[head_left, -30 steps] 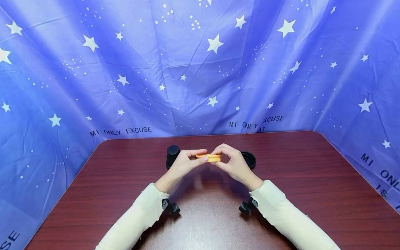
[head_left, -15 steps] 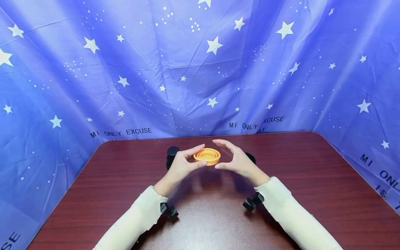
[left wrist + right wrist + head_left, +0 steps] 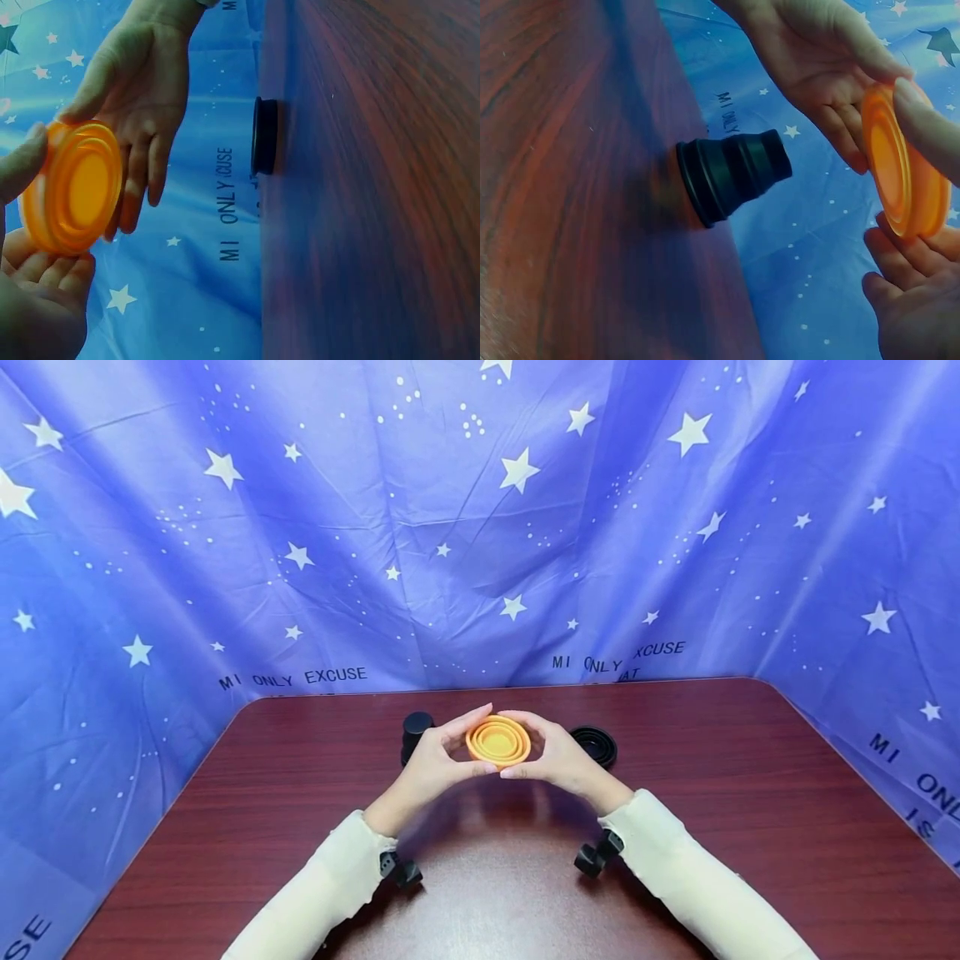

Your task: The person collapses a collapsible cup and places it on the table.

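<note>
An orange collapsible cup [image 3: 498, 741], folded flat into rings, is held above the table between both hands, its ringed top face tilted toward the head camera. My left hand [image 3: 442, 756] grips its left rim, thumb in front and fingers behind. On the right rim, my right hand [image 3: 561, 757] holds it the same way, thumb low at the front edge. In the left wrist view the cup's stepped rings [image 3: 86, 187] show, with the left fingertips [image 3: 75, 277] under its edge. The right wrist view catches its side [image 3: 904, 165] between the hands.
A black stepped collapsible cup [image 3: 735, 172] stands extended, wide end down, behind my left hand. Behind my right hand lies a flat black ringed cup [image 3: 597, 746]. The dark red wooden table [image 3: 262, 827] meets a blue star-print curtain [image 3: 450, 527] at its back edge.
The orange cup has tilted from edge-on to showing its ringed face. My right hand came off the rim half a second ago and now holds it again.
</note>
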Demonstrator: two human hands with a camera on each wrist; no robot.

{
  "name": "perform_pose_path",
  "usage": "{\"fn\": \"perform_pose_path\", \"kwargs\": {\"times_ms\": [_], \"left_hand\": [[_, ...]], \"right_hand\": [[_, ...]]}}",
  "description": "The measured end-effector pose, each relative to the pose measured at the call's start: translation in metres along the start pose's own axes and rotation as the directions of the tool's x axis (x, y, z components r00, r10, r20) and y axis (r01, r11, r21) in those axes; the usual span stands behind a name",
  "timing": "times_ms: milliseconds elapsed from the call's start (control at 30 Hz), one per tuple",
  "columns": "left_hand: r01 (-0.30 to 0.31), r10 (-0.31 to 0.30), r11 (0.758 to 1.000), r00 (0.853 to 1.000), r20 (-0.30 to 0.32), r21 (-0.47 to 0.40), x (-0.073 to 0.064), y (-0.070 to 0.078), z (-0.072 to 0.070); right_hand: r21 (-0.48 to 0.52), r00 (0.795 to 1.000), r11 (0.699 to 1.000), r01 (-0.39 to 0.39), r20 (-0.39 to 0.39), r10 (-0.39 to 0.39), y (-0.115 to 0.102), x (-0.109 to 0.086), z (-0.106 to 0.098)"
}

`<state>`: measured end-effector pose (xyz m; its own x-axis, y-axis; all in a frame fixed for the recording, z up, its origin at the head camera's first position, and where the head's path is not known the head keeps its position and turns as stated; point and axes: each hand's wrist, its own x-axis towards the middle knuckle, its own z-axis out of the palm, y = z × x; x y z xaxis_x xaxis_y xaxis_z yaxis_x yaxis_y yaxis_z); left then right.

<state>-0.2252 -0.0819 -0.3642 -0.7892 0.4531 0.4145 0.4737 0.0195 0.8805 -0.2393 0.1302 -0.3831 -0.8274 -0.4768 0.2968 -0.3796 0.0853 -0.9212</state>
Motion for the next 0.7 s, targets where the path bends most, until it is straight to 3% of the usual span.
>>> {"fn": "perform_pose_path", "kwargs": {"times_ms": [167,367,467,600,700], "left_hand": [[0.021,-0.02,0.999,1.0,-0.02,0.048,-0.002,0.012,-0.008],[0.052,-0.036,0.993,0.988,-0.15,0.109,-0.003,0.013,-0.021],[0.031,0.0,0.993,0.968,-0.25,0.117,-0.003,0.001,-0.031],[0.018,0.061,0.979,0.923,-0.381,0.202,-0.003,-0.018,-0.044],[0.06,0.064,0.962,0.897,-0.438,0.264,-0.004,-0.023,-0.052]], "right_hand": [[-0.035,0.992,0.999,-0.026,-0.121,0.022,0.008,0.003,0.002],[-0.035,0.966,0.992,-0.123,-0.232,0.112,0.017,0.007,0.003],[-0.039,0.958,0.987,-0.154,-0.252,0.139,0.024,0.011,0.006],[-0.058,0.954,0.98,-0.188,-0.247,0.169,0.037,0.016,0.008],[-0.077,0.949,0.971,-0.226,-0.245,0.201,0.044,0.018,0.008]]}}
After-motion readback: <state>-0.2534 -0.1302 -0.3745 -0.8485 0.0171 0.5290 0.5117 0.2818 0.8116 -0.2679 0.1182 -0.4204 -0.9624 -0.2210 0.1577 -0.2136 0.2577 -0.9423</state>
